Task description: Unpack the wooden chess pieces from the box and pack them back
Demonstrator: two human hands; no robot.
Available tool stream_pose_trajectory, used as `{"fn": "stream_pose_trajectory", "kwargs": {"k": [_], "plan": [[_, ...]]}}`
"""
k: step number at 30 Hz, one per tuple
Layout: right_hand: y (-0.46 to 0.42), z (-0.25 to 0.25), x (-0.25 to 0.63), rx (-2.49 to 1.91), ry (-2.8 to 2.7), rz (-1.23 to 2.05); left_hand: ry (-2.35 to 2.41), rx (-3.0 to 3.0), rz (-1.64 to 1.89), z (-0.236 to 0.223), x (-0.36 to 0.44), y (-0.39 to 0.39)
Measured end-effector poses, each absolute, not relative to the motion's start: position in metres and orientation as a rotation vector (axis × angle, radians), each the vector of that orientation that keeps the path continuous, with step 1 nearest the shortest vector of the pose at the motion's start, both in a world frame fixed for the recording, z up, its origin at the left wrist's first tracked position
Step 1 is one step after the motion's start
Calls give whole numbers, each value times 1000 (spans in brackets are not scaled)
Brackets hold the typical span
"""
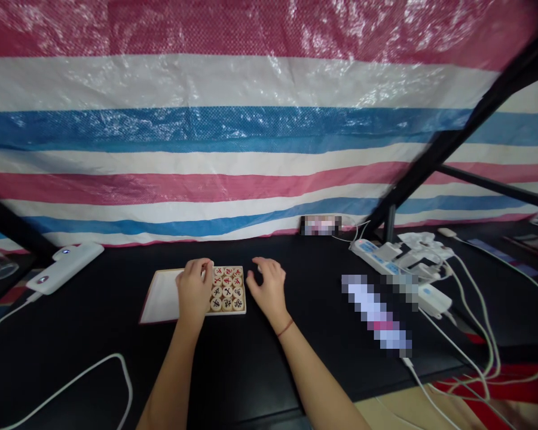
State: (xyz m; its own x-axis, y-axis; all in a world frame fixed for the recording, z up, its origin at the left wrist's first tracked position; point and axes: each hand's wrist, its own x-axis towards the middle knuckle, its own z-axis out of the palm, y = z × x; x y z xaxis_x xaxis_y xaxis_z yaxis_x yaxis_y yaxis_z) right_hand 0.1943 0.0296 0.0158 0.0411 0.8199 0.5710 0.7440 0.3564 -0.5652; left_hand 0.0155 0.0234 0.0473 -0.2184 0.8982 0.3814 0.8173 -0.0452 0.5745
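Note:
A shallow box [244,291] stands on the black table, with round xiangqi pieces [227,292] lying in rows inside it. The upper rows carry red characters, the lower rows black ones. The box's lid flap [161,295], pale inside with a dark red edge, lies folded out to the left. Over the left part of the box is my left hand [194,291], fingers curled and pressed together near its far edge; what they pinch is mostly hidden. My right hand [269,289] hovers just right of the box, thumb and fingers apart, curved towards it.
At the right lie a power strip [376,251] with plugs and cables, and a phone [376,316] on a cord. Another phone [320,225] leans at the back by the striped sheet [233,161]. A white device [67,269] is at the left, a loose white cable [121,358] nearer.

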Motion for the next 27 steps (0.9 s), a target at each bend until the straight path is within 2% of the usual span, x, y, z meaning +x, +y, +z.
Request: {"fn": "stream_pose_trajectory", "kwargs": {"k": [2, 4, 8, 11, 16, 19, 27], "plan": [[22, 22, 184, -1167, -1841, 160, 1854, 1863, 1279, 46, 20, 21], [17, 26, 175, -1019, -1894, 240, 1693, 1802, 1301, 45, 27, 19], [16, 28, 173, -967, -1865, 317, 1585, 1727, 1254, 42, 35, 17], [24, 26, 188, -1083, -1778, 259, 1720, 1830, 1157, 42, 29, 19], [44, 13, 226, -1563, -1505, 217, 2382, 1777, 711, 41, 4, 20], [50, 5, 237, -1620, -1565, 236, 2376, 1699, 582, 38, -6, 22], [46, 3, 224, -1713, -1800, 240, 2269, 1664, 581, 30, -9, 25]]}}
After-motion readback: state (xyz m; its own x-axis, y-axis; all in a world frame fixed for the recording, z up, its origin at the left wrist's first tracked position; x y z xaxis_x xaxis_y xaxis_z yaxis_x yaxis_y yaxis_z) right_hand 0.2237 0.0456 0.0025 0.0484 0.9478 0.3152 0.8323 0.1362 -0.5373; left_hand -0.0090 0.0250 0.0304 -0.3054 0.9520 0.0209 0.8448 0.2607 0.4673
